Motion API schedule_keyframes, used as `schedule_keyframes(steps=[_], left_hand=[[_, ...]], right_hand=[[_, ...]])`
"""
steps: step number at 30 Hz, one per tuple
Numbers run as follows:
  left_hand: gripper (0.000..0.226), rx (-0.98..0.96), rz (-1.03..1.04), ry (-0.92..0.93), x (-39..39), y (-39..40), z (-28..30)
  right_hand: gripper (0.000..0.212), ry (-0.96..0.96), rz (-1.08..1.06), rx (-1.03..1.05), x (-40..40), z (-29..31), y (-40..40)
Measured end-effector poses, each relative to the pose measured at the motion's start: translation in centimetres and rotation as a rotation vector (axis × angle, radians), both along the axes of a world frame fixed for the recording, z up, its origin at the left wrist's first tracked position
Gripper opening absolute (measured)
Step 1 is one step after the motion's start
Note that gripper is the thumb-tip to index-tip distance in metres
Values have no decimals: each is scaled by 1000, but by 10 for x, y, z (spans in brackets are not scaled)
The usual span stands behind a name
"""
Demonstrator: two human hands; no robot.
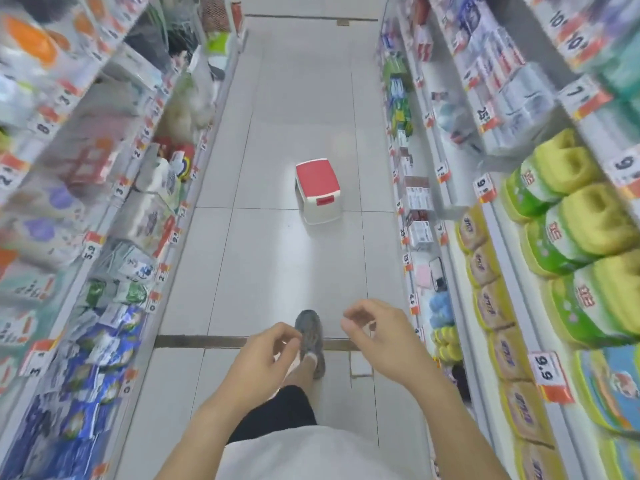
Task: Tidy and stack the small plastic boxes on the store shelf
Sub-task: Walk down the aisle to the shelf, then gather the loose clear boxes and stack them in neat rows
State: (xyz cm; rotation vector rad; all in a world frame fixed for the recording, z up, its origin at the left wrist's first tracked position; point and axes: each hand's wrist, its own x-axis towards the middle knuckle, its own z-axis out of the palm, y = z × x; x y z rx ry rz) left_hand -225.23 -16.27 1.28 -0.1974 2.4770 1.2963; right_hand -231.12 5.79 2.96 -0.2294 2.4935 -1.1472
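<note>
While the aisle is walked, nothing is held.
Left hand (263, 358) and right hand (377, 329) hang loosely curled, empty, at lower centre; small plastic boxes cannot be told among blurred shelves.

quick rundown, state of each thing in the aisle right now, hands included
left hand: loosely curled, holding nothing
right hand: loosely curled, holding nothing
step stool: upright on the floor, red top, nothing on it
shoe: on the foot, planted on the floor tiles
green and yellow packs: stacked on the right shelf
blue packets: crowded on the left shelf, blurred
</note>
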Motion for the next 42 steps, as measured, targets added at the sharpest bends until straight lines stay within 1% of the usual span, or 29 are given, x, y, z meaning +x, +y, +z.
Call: schedule_keyframes(steps=[3,7,11,15,16,18,19,20,22,23,26,29,31,34,36,38,42], left_hand=[[13,14,-17,-7,-104,-11,-9],[11,3,-114,-11,-243,-13,-2],[11,-8,-253,4,-372,3,14],[12,14,-326,-5,-486,24,16],[13,16,-347,-4,-515,30,12],[14,10,-378,4,-574,43,5],[14,3,-382,9,-604,49,1],[13,-4,-382,11,-633,54,-2],[13,-18,-379,14,-688,65,-4],[13,-26,-380,8,-714,69,-3],[14,-41,-423,-24,-785,80,0],[14,-70,-489,11,-853,87,-4],[13,-53,-510,17,-894,93,0],[14,-96,-544,-14,-961,100,-4],[15,-101,-608,-5,-1010,109,-9],[11,-44,-679,-13,-1063,124,-16],[11,-12,-886,-14,-1178,156,-36]], right_hand=[[9,4,-13,20,-95,-2,-10],[13,-29,-50,82,-198,10,-8],[12,-60,-177,92,-281,18,10],[6,-98,-309,89,-358,11,34],[10,-106,-331,85,-379,6,39],[27,-107,-359,66,-425,-3,48],[30,-113,-367,60,-450,-10,55],[26,-131,-367,56,-476,-17,61],[12,-166,-342,70,-531,-25,74],[9,-171,-334,81,-559,-26,81],[11,-166,-356,91,-644,-25,95],[11,-147,-380,73,-723,-24,103],[9,-128,-428,53,-772,-21,106],[6,-112,-456,20,-839,-19,107],[5,-92,-486,23,-878,-22,107],[5,-70,-541,42,-916,-31,108],[8,-38,-733,100,-987,-51,108]])
